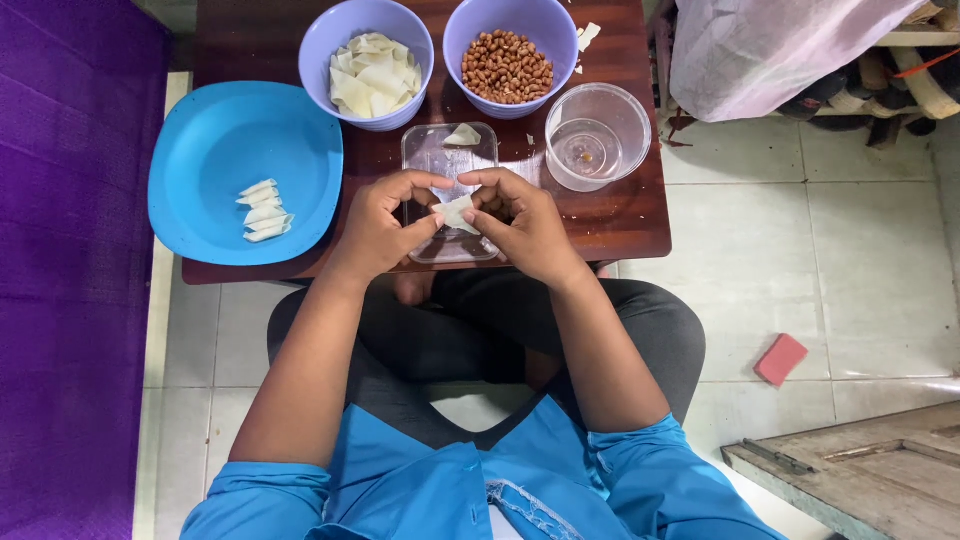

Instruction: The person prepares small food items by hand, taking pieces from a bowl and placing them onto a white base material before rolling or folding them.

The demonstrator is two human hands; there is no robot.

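Observation:
My left hand (385, 222) and my right hand (522, 222) meet over a clear plastic tray (430, 152) and pinch one small pale dough wrapper (455, 211) between their fingertips. Another wrapper piece (463, 136) lies at the tray's far end. A blue plate (215, 150) on the left holds several folded wrappers (264, 211). Behind the tray stand a lilac bowl of flat wrappers (370, 70) and a lilac bowl of peanuts (507, 66).
A clear round container (598, 138) sits on the right of the dark wooden table (620, 215). A purple mat (70, 250) lies on the left. On the tiled floor at right are a red sponge (780, 359) and a wooden board (860, 470).

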